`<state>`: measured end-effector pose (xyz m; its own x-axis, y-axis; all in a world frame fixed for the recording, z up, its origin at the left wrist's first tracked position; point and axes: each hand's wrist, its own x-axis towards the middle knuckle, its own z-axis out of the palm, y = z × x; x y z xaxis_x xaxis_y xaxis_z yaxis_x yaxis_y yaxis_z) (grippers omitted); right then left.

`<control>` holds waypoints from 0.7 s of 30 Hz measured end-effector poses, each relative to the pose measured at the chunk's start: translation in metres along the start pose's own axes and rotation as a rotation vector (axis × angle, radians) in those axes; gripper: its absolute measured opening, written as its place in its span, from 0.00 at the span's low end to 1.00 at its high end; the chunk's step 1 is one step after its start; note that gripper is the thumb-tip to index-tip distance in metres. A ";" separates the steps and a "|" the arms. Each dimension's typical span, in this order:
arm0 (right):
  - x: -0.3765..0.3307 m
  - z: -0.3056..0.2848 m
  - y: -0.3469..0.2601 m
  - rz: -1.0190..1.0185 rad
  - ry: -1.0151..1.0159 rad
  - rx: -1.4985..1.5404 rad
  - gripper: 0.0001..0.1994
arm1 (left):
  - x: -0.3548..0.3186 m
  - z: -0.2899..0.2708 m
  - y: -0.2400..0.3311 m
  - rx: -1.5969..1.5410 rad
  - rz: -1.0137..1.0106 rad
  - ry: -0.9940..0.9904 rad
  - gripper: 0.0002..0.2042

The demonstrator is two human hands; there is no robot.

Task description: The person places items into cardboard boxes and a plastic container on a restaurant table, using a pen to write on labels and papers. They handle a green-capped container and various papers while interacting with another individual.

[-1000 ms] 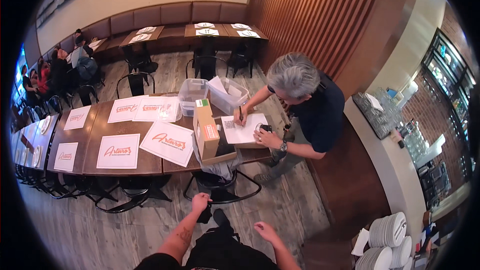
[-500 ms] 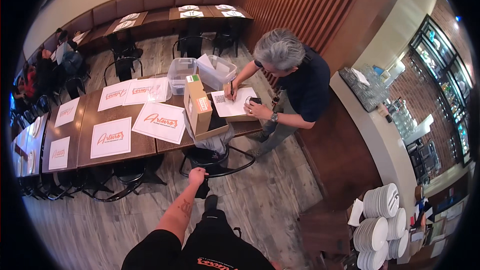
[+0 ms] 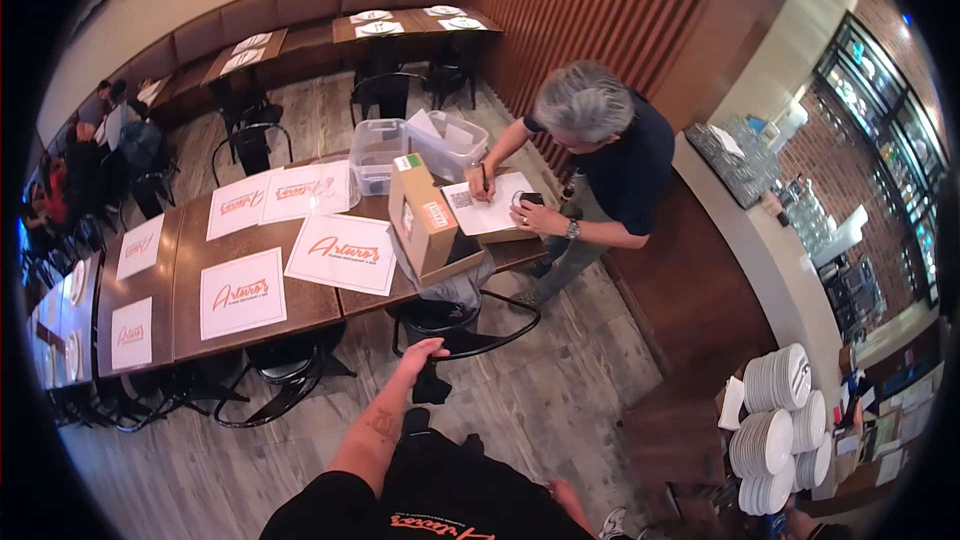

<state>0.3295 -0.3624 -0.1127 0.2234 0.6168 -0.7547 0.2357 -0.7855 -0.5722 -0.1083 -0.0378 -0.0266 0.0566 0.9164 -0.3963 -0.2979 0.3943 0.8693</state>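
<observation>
My left hand (image 3: 428,349) is closed on the curved back rail of a black metal chair (image 3: 500,344), which stands at the near side of a long wooden table (image 3: 330,308). Low in the picture my right hand (image 3: 566,500) hangs beside my black shirt, blurred, its fingers not clear. Across the table corner a person (image 3: 620,150) in a dark shirt bends over a white sheet (image 3: 490,203). That person's one hand holds a pen, and the other rests by a small black object (image 3: 528,200). An open cardboard box (image 3: 425,225) stands nearby.
White printed placemats (image 3: 243,293) lie along the table. Clear plastic bins (image 3: 380,152) stand behind the box. Stacked white plates (image 3: 765,440) are at the lower right, below a bar counter (image 3: 735,225). More chairs (image 3: 285,375) line the table, and people (image 3: 75,165) sit far left.
The view has shifted, so the table appears lower and farther right. My left hand stays at the chair rail. More of my right hand shows, and a shoe appears at the lower edge.
</observation>
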 end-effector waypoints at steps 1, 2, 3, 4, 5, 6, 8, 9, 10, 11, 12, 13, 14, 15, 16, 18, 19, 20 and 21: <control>-0.001 0.009 -0.025 -0.004 -0.004 -0.013 0.15 | -0.007 -0.011 0.003 -0.010 0.004 0.010 0.12; -0.004 0.019 -0.047 0.052 0.012 0.091 0.15 | -0.016 -0.029 0.000 -0.049 -0.004 0.047 0.13; -0.006 0.028 -0.063 0.108 0.031 0.195 0.15 | -0.027 -0.051 -0.008 -0.089 -0.013 0.083 0.13; -0.003 0.036 -0.076 0.108 0.033 0.185 0.15 | -0.038 -0.075 -0.021 0.056 -0.034 0.096 0.13; 0.006 0.044 -0.090 0.110 0.013 0.189 0.14 | -0.054 -0.106 -0.046 0.197 -0.054 0.113 0.13; 0.012 0.055 -0.101 0.118 -0.021 0.192 0.13 | -0.069 -0.153 -0.097 0.428 -0.097 0.129 0.13; 0.020 0.069 -0.117 0.112 -0.019 0.210 0.13 | -0.094 -0.207 -0.140 1.099 -0.011 -0.178 0.14; 0.014 0.088 -0.130 0.094 -0.078 0.229 0.13 | -0.123 -0.255 -0.180 1.385 -0.133 -0.153 0.14; 0.017 0.095 -0.130 0.097 -0.054 0.231 0.13 | -0.137 -0.270 -0.192 1.594 -0.179 -0.476 0.14; 0.019 0.106 -0.131 0.087 -0.085 0.218 0.14 | -0.161 -0.298 -0.211 1.455 -0.472 -0.356 0.15; 0.017 0.116 -0.131 0.077 -0.125 0.209 0.14 | -0.176 -0.326 -0.221 1.047 -0.833 -0.574 0.16; 0.016 0.117 -0.128 0.077 -0.097 0.207 0.14 | -0.181 -0.324 -0.219 0.647 -1.227 -0.721 0.18; 0.009 0.126 -0.127 0.105 -0.106 0.193 0.14 | -0.204 -0.333 -0.231 1.160 -0.941 -0.567 0.18; 0.007 0.133 -0.126 0.128 -0.109 0.163 0.14 | -0.212 -0.328 -0.232 1.249 -0.825 -0.535 0.18; 0.008 0.140 -0.125 0.132 -0.101 0.182 0.14 | -0.212 -0.324 -0.230 1.259 -0.766 -0.519 0.18; 0.003 0.151 -0.116 0.186 -0.152 0.101 0.13 | -0.224 -0.324 -0.234 1.228 -0.673 -0.468 0.18; 0.000 0.155 -0.114 0.199 -0.146 0.120 0.13 | -0.217 -0.324 -0.232 1.226 -0.631 -0.462 0.17; -0.002 0.159 -0.115 0.180 -0.146 0.105 0.13 | -0.209 -0.327 -0.229 1.245 -0.587 -0.469 0.17; -0.007 0.164 -0.114 0.163 -0.145 0.091 0.13 | -0.203 -0.332 -0.224 1.268 -0.554 -0.478 0.17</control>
<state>0.1457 -0.2854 -0.0945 0.1118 0.4732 -0.8738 0.1201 -0.8793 -0.4608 -0.3691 -0.3356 -0.2389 0.2616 0.4658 -0.8453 0.8728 0.2597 0.4133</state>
